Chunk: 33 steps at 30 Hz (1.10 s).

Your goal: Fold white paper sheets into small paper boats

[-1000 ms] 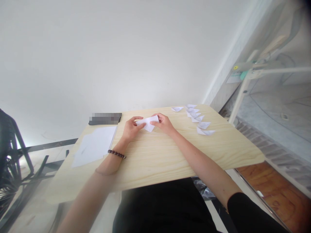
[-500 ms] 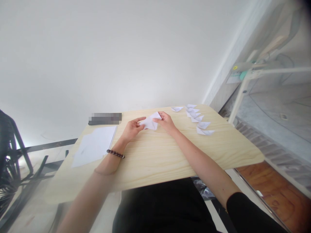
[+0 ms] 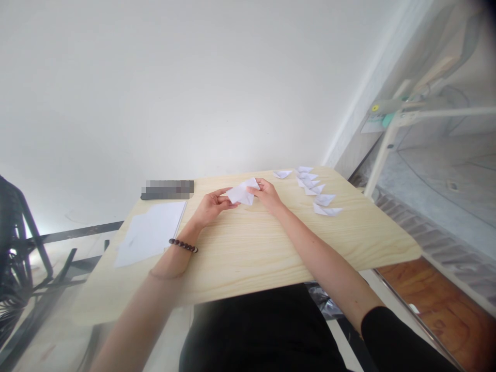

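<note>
Between my two hands, above the middle of the table, is a piece of folded white paper [image 3: 242,192]. My right hand [image 3: 268,196] pinches its right side, thumb on the near face and fingers behind. Around the paper's left corner, my left hand [image 3: 212,206] has its fingers curled, with the thumb along the lower edge; part of those fingers is hidden by the paper. A dark beaded bracelet [image 3: 183,245] circles my left wrist. To the right of my hands lie several folded paper boats [image 3: 313,188], with one boat [image 3: 282,174] apart near the back edge.
White paper sheets [image 3: 151,232] lie on the left of the light wooden table [image 3: 240,258]. Behind them is a dark, partly pixelated long object [image 3: 166,190]. A wall rises behind the table. On the right stands a white metal frame [image 3: 382,165]; a dark chair [image 3: 23,232] is at left.
The folded paper has shifted slightly right and turned a little with my right hand. My left thumb has slid from the paper's face to its lower edge.
</note>
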Motion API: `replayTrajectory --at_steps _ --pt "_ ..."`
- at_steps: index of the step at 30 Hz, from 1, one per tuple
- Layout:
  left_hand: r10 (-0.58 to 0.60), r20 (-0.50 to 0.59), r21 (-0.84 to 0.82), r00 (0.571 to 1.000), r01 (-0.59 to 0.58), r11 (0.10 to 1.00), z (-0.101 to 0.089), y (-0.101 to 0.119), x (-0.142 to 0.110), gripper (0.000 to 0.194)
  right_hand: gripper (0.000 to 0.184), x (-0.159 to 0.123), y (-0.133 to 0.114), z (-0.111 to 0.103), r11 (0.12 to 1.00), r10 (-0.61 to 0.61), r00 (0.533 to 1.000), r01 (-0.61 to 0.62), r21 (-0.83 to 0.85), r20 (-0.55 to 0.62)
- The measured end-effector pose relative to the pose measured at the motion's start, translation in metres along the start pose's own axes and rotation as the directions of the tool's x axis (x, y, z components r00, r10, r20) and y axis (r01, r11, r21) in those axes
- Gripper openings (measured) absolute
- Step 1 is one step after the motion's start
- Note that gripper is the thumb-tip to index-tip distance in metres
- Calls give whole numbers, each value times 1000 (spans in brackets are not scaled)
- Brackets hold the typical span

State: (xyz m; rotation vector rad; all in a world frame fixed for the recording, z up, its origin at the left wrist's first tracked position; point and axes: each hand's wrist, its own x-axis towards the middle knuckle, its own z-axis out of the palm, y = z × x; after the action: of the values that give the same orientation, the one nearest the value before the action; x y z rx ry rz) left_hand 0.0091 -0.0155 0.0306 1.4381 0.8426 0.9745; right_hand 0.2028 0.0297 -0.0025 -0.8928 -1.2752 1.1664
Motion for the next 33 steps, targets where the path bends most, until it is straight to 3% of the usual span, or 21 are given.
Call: replayTrajectory --at_steps 6,12,15,23,33 --pt "21 25 -40 999 -20 999 -1 -3 0 60 39 -4 -2 2 997 -48 999 49 -60 19" --pt "75 -162 294 984 -24 955 -7 -15 6 51 37 -17 -7 19 936 -105 990 131 -327 96" --pt "72 -191 358 979 1 934 -9 -15 6 47 35 -21 -10 22 905 -98 986 145 -399 136" --pt "37 -212 259 977 19 966 -6 -8 3 48 39 -22 -11 21 911 -82 982 143 -387 169" --pt "48 -190 362 981 24 932 -4 -6 1 43 39 -22 -9 22 910 -95 974 168 -379 203"
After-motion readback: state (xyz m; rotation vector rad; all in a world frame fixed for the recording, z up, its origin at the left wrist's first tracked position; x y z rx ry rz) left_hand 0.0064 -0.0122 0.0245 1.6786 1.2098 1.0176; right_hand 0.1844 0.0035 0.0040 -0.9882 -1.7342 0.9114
